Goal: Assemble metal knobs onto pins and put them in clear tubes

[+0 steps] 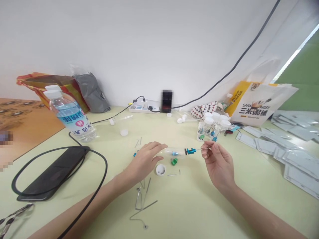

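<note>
My left hand (147, 161) is closed at the left end of a clear plastic tube (181, 152), which lies level with a small blue piece inside. Between its thumb and fingertips, my right hand (219, 164) pinches a thin metal rod (198, 149). On the rod's left end sits a blue metal fitting (190, 151) with a dark disc, at the tube's right end; whether they touch I cannot tell. Below the tube are a green metal fitting (174, 161), a white round cap (160, 170) and a small bent metal rod (173, 174).
Several bent metal rods (143, 209) lie in front. Capped clear tubes (208, 121) with coloured fittings stand behind my right hand. Grey-white flat plates (301, 176) cover the right. A water bottle (72, 116), black power bank-like slab (53, 172) and looping cable (106, 166) occupy the left.
</note>
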`<action>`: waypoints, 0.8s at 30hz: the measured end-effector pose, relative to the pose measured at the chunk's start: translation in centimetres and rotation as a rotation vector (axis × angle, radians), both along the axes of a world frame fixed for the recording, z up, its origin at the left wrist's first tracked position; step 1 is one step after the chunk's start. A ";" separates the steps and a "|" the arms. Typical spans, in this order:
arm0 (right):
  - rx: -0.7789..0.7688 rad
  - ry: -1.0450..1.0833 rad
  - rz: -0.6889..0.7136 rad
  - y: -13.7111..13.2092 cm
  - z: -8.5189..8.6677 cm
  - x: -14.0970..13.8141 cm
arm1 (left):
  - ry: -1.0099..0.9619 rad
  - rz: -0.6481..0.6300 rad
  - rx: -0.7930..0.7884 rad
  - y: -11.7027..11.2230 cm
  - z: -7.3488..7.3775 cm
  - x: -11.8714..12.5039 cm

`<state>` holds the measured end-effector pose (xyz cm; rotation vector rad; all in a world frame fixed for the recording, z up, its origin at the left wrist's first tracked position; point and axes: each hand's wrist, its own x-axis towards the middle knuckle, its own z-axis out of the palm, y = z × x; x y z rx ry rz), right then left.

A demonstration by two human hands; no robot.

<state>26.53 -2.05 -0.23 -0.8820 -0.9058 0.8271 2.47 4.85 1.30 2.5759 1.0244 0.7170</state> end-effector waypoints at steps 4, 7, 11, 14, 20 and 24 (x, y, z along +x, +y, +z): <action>-0.015 0.000 0.023 0.1 -0.3 0.0 | -0.032 -0.002 0.040 -0.4 -0.2 0.1; -0.010 -0.077 0.096 -0.1 -0.7 -0.3 | -0.060 -0.003 0.076 -0.4 -0.3 0.1; -0.013 -0.175 0.106 -0.3 -1.3 -0.8 | -0.061 0.014 0.135 -0.3 -0.4 0.2; -0.052 -0.274 0.021 -0.4 -1.4 -1.0 | -0.044 0.032 0.194 -0.2 -0.5 0.2; 0.075 -0.666 -0.082 -0.7 -1.0 -0.6 | -0.059 0.034 0.324 -0.2 -0.6 0.1; 0.190 -0.862 -0.060 -0.7 -1.0 -0.3 | -0.061 0.024 0.367 -0.4 -0.7 0.2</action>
